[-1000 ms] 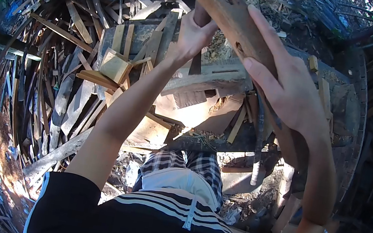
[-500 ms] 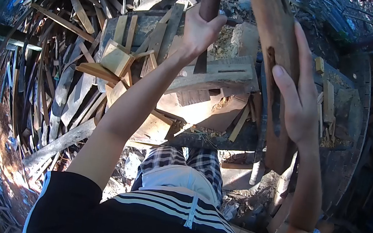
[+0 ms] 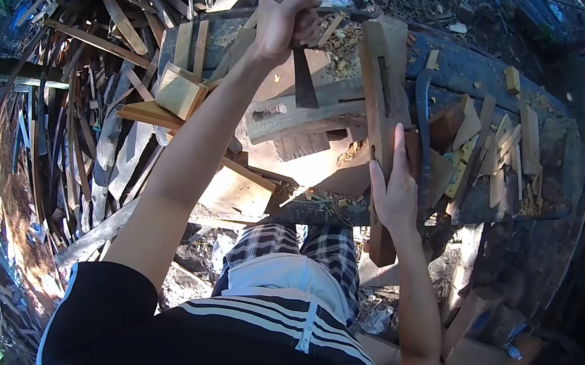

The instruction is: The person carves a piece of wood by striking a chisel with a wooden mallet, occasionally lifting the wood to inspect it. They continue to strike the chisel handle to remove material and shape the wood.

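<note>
My left hand point(image 3: 285, 25) is wrapped round the dark handle of a chisel point(image 3: 306, 83), whose blade points down at a mortised block of wood point(image 3: 311, 120) on the bench. My right hand point(image 3: 394, 192) holds a long wooden beam point(image 3: 379, 92) with slots cut in its face. The thumb lies on the beam's face and the forefinger stretches along its right edge; the other fingers are partly hidden. The beam lies across the right end of the block, its near end jutting over the bench edge. Just to its right is a dark curved bar point(image 3: 422, 111).
Offcuts point(image 3: 501, 159) and wood chips lie on the right of the dark bench point(image 3: 473, 73). Cut blocks point(image 3: 182, 91) sit at its left. A large heap of scrap wood point(image 3: 97, 123) fills the ground on the left. More timber point(image 3: 474, 321) lies low on the right.
My right hand has brought the beam down and left onto the block, its grip now further along the edge. My left hand has shifted left with the chisel, which leans more.
</note>
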The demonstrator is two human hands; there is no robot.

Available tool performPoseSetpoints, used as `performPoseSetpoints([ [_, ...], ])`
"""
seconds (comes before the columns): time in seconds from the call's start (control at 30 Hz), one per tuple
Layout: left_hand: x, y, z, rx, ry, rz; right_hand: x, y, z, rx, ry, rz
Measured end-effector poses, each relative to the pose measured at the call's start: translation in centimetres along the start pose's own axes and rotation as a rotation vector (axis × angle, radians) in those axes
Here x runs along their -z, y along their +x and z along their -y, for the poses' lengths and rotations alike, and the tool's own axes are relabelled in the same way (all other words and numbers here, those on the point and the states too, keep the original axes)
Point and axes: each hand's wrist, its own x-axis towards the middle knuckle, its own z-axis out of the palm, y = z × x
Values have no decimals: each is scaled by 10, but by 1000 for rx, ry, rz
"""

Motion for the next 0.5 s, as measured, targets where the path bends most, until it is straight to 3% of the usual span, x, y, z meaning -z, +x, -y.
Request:
performPoseSetpoints([
  [0.07, -1, -1, -4, 21, -24, 56, -3, 0, -1, 23, -27, -22],
  [0.13, -2, -3, -10, 94, -128, 248, -5, 0, -3, 6, -22, -11],
  [0.27, -5, -10, -29, -134, 123, -97, -4, -1, -1, -5, -54, 4],
  [0.37, 5, -12, -37, -131, -15, -165, -9, -1, -3, 106, -56, -99],
  [0.5, -5, -26, -36, -125, 41, -227, -13, -2, -3, 60, -32, -78],
])
